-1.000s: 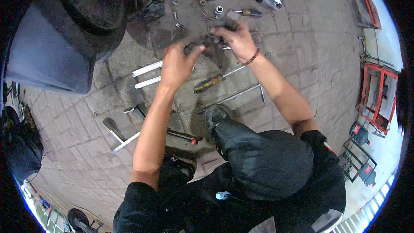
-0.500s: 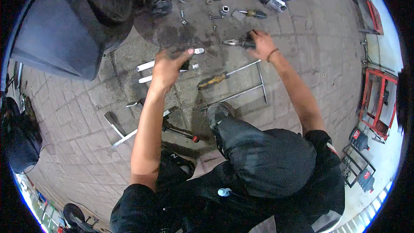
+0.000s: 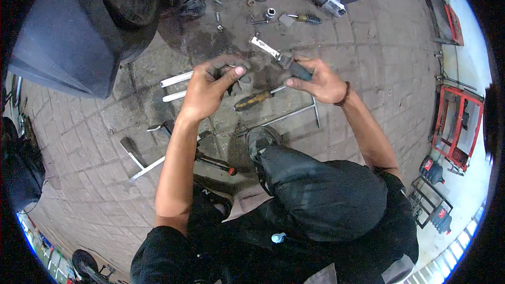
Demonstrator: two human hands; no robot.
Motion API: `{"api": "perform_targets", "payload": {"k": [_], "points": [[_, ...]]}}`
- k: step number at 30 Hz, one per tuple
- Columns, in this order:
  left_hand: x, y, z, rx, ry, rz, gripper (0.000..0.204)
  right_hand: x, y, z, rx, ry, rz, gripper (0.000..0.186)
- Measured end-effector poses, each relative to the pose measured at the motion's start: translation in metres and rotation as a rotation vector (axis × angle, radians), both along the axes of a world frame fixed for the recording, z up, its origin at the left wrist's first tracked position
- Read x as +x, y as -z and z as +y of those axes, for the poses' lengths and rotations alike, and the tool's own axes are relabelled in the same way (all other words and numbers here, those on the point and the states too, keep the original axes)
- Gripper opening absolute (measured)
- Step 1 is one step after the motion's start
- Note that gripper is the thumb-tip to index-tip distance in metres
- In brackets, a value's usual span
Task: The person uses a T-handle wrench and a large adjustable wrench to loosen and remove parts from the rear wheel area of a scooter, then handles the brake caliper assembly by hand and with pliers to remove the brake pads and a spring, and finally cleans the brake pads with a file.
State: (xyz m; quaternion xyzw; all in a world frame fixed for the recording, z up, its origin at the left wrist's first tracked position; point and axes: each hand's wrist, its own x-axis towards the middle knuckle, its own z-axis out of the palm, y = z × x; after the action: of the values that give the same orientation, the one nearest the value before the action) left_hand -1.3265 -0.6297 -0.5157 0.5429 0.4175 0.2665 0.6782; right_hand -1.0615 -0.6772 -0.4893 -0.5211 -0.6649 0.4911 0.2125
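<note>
My right hand (image 3: 325, 81) is closed around the dark grip of pliers (image 3: 301, 71), whose long shiny metal end points up and left above the floor. My left hand (image 3: 208, 87) has its fingers curled and the thumb brought close to them; whatever lies between them is too small or hidden to name. Beneath the left hand, two silver flat bars (image 3: 177, 79) lie side by side, partly covered. A screwdriver (image 3: 252, 100) with a worn yellow and black handle rests between the hands. Nearer to me is a T-shaped metal wrench (image 3: 294, 113).
Far off lie an air impact wrench (image 3: 323, 0) with a green hose, a socket (image 3: 270, 12), a short screwdriver (image 3: 307, 18) and several bolts. A grey vehicle body (image 3: 63, 37) fills the far left. A T-shaped tool (image 3: 141, 164) lies near my left forearm.
My right hand has picked the pliers up off the floor and brought them nearer, turned up and left. My left hand has come off the flat bars, its fingers more curled.
</note>
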Motion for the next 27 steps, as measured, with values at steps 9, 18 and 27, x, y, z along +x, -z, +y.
{"api": "perform_targets", "payload": {"k": [9, 18, 27], "points": [[-0.009, -0.003, -0.004, -0.112, -0.007, -0.028, 0.021, 0.011, -0.006, 0.008, -0.164, -0.026, -0.020, 0.035], [-0.008, 0.005, -0.007, -0.096, 0.095, -0.122, 0.020, 0.019, 0.008, 0.007, -0.460, 0.022, 0.030, 0.023], [-0.012, 0.009, -0.009, -0.169, 0.059, -0.158, 0.020, 0.014, 0.008, 0.005, -0.460, -0.018, 0.201, 0.015]]}}
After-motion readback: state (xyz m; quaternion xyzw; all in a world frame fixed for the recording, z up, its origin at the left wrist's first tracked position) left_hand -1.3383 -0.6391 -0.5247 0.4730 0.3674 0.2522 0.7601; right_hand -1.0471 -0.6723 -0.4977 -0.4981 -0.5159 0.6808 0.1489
